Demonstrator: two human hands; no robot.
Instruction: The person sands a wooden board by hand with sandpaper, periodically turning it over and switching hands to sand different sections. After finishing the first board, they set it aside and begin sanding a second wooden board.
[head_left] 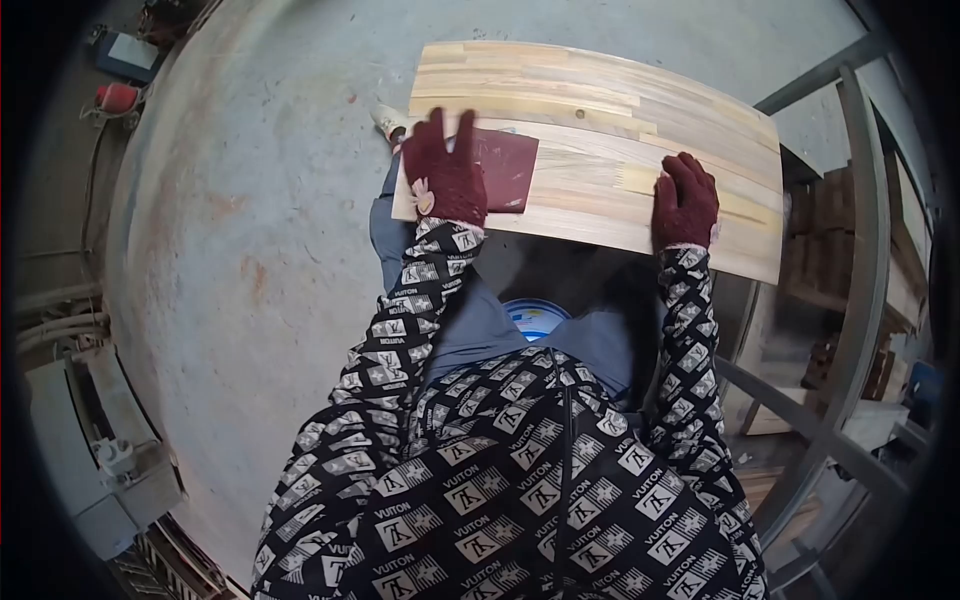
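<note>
A wide wooden panel (590, 180) of pale, edge-joined strips lies in front of me above my knees. Near its left end is a dark red sheet (512, 170), dusted with whitish marks, that looks like sandpaper. My left hand (446, 172), in a dark red knit glove, is over the sheet's left part with its fingers spread. My right hand (686, 203), gloved the same way, rests on the panel's right part, its fingers extended and slightly bent. Whether anything lies under either palm is hidden.
A metal frame rack (855, 200) stands close on the right, with stacked wood pieces (825, 235) behind it. Below the panel, a blue-and-white round lid (537, 318) shows between my legs. Grey machinery (100, 440) and a red object (117, 98) are at the left.
</note>
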